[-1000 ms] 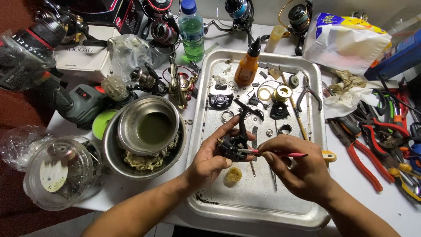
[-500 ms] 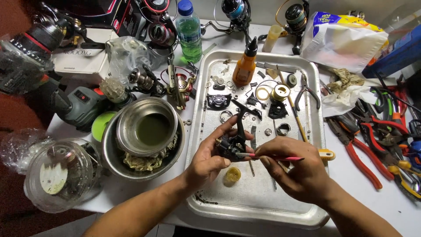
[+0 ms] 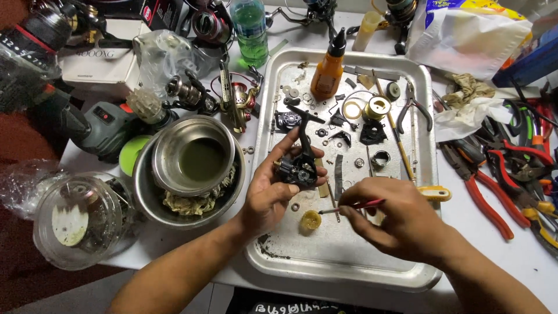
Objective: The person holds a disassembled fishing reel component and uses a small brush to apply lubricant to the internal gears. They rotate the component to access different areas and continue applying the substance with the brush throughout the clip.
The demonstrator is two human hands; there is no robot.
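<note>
My left hand [image 3: 272,191] grips a black fishing reel body [image 3: 299,166] with its stem pointing up, over a metal tray [image 3: 343,273]. My right hand [image 3: 401,220] pinches a thin red-handled tool [image 3: 353,206] whose tip points left, just below the reel body and apart from it. A small yellow round part [image 3: 311,220] lies on the tray under the tool tip. Many small reel parts lie scattered on the far half of the tray, with an orange oil bottle [image 3: 328,68].
Nested steel bowls [image 3: 195,166] stand left of the tray, a clear plastic tub [image 3: 78,218] beyond them. Red-handled pliers [image 3: 485,195] and other tools lie right. Reels, a green bottle [image 3: 251,29], boxes and bags crowd the back.
My right hand drew the red-handled tool down and away from the reel body. My left hand turned the reel body slightly and keeps hold of it.
</note>
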